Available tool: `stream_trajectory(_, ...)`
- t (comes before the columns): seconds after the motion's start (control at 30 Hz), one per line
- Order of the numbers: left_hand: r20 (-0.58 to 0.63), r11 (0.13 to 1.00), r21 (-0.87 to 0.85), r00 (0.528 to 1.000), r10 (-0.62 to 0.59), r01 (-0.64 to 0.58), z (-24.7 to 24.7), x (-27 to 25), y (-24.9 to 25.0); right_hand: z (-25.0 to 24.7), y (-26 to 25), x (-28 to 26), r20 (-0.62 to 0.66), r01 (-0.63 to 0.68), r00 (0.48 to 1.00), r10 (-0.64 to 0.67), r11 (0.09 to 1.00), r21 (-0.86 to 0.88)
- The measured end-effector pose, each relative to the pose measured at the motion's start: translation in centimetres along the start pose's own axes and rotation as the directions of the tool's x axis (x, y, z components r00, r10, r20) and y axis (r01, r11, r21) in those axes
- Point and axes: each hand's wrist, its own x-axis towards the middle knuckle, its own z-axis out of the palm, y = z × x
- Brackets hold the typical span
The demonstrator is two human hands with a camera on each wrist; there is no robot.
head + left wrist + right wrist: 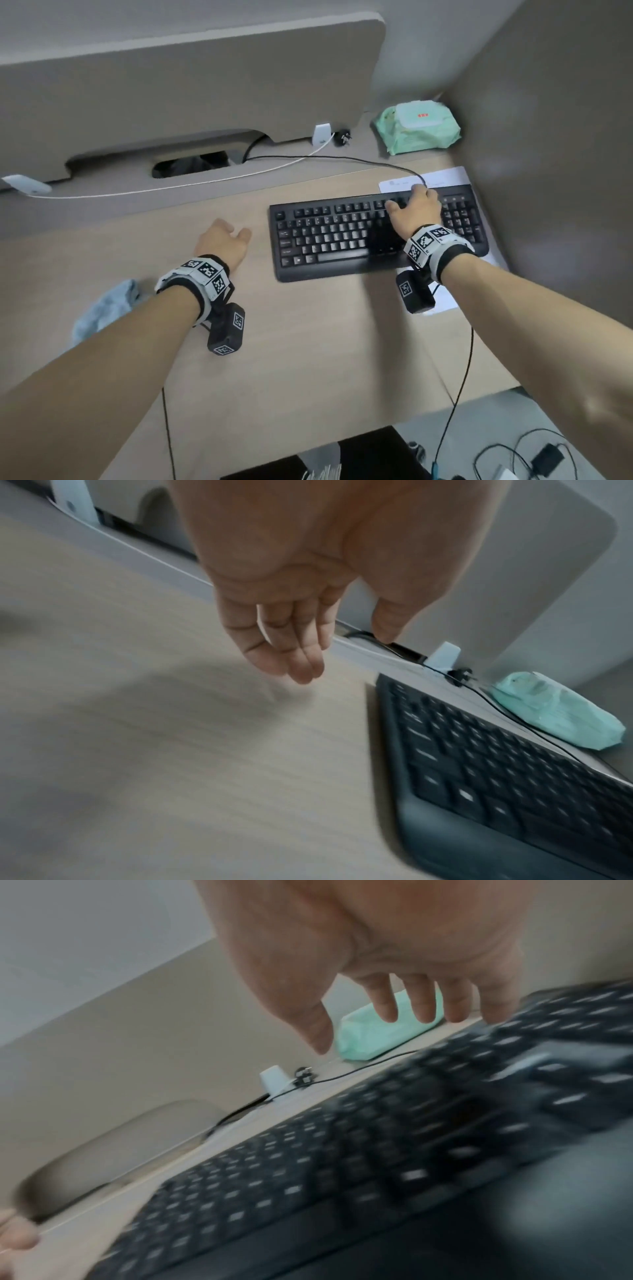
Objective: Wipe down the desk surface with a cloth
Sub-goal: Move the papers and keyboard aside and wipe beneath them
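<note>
A crumpled light-blue cloth point(102, 313) lies on the wooden desk point(308, 342) at the left, partly hidden behind my left forearm. My left hand point(227, 236) hovers over the bare desk just left of the black keyboard point(342, 236), fingers relaxed and holding nothing point(308, 653). My right hand point(411, 202) reaches over the keyboard's far edge near its cable, fingers spread and loosely bent point(394, 1015); nothing is gripped in it. Both wrist views are motion-blurred.
A green wet-wipes pack point(416, 126) sits in the far right corner. A sheet of paper point(442, 178) lies under the keyboard. A black cable point(325, 158) and a white cable point(171, 186) run along the back. Grey partitions point(171, 85) stand behind and right.
</note>
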Motion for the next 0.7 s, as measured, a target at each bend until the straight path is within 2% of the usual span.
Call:
stream_trajectory(0.13, -0.1, 0.999, -0.031, 0.994, -0.035, 0.032, -6.0, 1.2, -6.9, 5.0, -8.9, -5.1, 0.124, 0.181, 0.974, -0.19, 0.98, 0.079)
stream_trajectory(0.23, -0.165, 0.996, -0.061, 0.984, -0.068, 0.058, -10.2, 1.8, -13.0, 9.4, -15.0, -10.0, 0.219, 0.346, 0.907, -0.359, 0.933, 0.096)
stream_trajectory(0.33, -0.187, 0.992, 0.018, 0.975, -0.118, 0.124, -14.1, 1.8, -19.7, 13.4, -20.3, -15.2, 0.311, 0.462, 0.827, -0.468, 0.881, 0.097)
stream_trajectory(0.5, -0.138, 0.964, 0.211, 0.981, -0.136, 0.164, -17.8, 1.8, -28.7, 18.8, -26.2, -23.1, 0.472, 0.627, 0.67, -0.572, 0.777, 0.051)
stream_trajectory(0.7, -0.1, 0.942, 0.322, 0.993, -0.061, 0.09, -19.0, 2.3, -33.8, 23.2, -28.6, -30.5, 0.643, 0.8, 0.522, -0.56, 0.584, -0.141)
